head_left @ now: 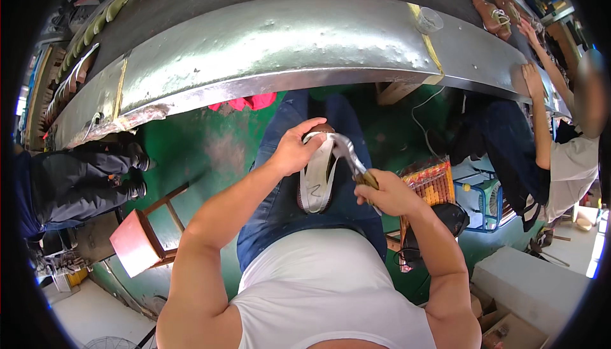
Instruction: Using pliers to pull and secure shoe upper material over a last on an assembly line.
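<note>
A shoe (314, 186) lies bottom up on my lap, its toe pointing away from me. Its underside is white with a dark pen mark, and brown upper shows at the toe. My left hand (298, 149) grips the shoe near the toe, fingers around its edge. In my right hand (389, 192) are metal pincers (347, 150) with a brownish handle. Their head is at the right edge of the shoe near the toe; whether the jaws bite on the upper is too blurred to tell.
Ahead runs a metal-edged bench (273, 40) carrying brown shoes (490, 14) and a clear cup (429, 20). A co-worker (560, 158) sits at right, hands at the bench. Another person's legs (76, 183) show at left, near a stool (137, 242). A blue-framed fan (487, 202) stands at right.
</note>
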Demonstrator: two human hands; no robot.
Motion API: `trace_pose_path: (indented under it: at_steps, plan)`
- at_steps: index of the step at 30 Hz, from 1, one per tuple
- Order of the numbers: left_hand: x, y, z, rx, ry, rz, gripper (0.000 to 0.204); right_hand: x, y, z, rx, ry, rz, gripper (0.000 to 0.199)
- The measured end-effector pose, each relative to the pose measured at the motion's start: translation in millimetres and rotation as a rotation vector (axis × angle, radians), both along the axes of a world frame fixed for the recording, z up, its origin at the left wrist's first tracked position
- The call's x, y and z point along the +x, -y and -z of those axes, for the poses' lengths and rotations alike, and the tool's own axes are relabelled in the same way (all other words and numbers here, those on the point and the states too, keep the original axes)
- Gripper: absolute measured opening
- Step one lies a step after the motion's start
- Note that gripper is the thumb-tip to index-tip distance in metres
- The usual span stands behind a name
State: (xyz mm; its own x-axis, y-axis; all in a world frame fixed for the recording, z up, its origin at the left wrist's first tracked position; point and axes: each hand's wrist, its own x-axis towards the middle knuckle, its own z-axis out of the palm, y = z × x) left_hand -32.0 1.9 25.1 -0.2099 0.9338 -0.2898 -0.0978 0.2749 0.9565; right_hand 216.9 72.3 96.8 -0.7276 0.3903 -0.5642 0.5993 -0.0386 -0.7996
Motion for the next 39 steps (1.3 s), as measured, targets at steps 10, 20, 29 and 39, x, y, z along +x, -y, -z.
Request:
trace_pose_path:
  at_steps: [10,20,29,39]
  plan:
    - [6.5,38.8,30.8,-0.187,-0.273,0.135,0.046,-33.7,10.7,63.1,0.423,-0.095,0.433,0.051]
    - [-10.1,36.4,-10.8,-0.33,0.224,0.332,0.068,-46.8,8.5,91.6,0.417,0.035,0.322,0.05]
    - [20.6,77.3,25.7,-0.189,0.244,0.285,0.085,8.2,2.8,32.9,0.392,0.214,0.016,0.042]
    - [41.2,83.0,52.5,-0.039,-0.133,0.25,0.088,-7.7,12.3,10.9,0.948,0.081,-0.542,0.049]
